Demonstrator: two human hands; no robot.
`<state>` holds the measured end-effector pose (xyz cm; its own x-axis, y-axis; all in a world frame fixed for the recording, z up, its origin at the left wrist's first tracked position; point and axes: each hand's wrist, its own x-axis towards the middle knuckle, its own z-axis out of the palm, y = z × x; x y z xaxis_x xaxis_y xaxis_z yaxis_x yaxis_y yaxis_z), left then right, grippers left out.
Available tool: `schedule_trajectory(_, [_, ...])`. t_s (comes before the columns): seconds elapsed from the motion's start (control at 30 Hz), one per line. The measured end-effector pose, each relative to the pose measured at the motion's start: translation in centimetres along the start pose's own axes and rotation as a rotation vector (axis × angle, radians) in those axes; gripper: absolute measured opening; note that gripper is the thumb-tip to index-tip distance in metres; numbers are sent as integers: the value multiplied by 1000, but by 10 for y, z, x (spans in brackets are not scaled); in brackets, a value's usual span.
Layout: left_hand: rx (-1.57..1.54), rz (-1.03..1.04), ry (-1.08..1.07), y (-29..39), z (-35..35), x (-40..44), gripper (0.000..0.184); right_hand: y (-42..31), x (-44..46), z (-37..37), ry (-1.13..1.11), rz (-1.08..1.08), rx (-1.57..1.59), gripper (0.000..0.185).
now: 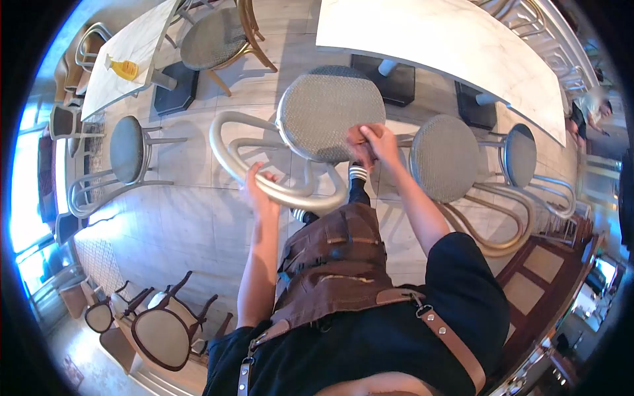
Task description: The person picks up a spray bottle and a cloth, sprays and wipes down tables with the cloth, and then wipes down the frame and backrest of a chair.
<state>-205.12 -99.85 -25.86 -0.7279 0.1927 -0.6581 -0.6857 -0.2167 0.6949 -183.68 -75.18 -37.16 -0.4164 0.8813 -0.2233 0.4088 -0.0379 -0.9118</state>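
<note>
A chair (330, 112) with a round grey woven seat and a pale bentwood back stands in front of me. My left hand (263, 188) is closed around the curved top rail of its back (228, 158). Over the near right edge of the seat, my right hand (378, 144) is closed on a bunched brown cloth (358, 146). The cloth hangs close to the seat edge; whether it touches cannot be made out.
A second grey-seated chair (444, 158) stands close on the right, another (129, 150) on the left. Marble-topped tables (436, 30) lie ahead; a yellow bottle (124, 68) is on the left one. Dark-framed chairs (162, 333) are at lower left. Another person (588, 112) is far right.
</note>
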Motion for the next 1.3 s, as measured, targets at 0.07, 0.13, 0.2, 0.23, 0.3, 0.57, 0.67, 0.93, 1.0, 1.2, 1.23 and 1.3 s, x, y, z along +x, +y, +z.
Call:
schedule_trajectory(0.07, [66, 218, -27, -17, -19, 19, 20, 37, 56, -29, 124, 60, -183, 44])
schedule_trajectory(0.13, [147, 219, 10, -13, -23, 13, 33, 106, 120, -47, 154, 238, -400, 69])
schedule_trajectory(0.2, [266, 374, 144, -1, 1, -9, 67, 136, 166, -57, 97, 309, -508, 77])
schedule_trajectory(0.23, [272, 383, 170, 1, 10, -14, 67, 148, 188, -54, 78, 373, -612, 86])
schedule_trajectory(0.3, [406, 417, 268, 5, 21, -23, 77, 162, 220, -45, 13, 378, -636, 87])
schedule_trajectory(0.57, [468, 523, 377, 5, 19, -24, 75, 154, 248, 32, -258, 349, -798, 74])
schedule_trajectory(0.67, [498, 598, 402, 6, 21, -23, 74, 155, 248, 24, -322, 301, -768, 77])
schedule_trajectory(0.93, [581, 610, 426, 4, 7, -18, 67, 123, 108, 35, 2, -152, -166, 52])
schedule_trajectory(1.0, [559, 600, 430, 5, 15, -26, 66, 31, 34, 33, -456, 180, 259, 36])
schedule_trajectory(1.2, [489, 626, 328, 4, 16, -20, 64, -72, -105, 21, -961, -692, 256, 38])
schedule_trajectory(1.23, [443, 602, 306, 5, 15, -21, 64, -50, -110, 20, -871, -772, 169, 37])
schedule_trajectory(1.3, [465, 629, 286, 4, 8, -13, 67, -6, -112, 34, -718, -657, 227, 34])
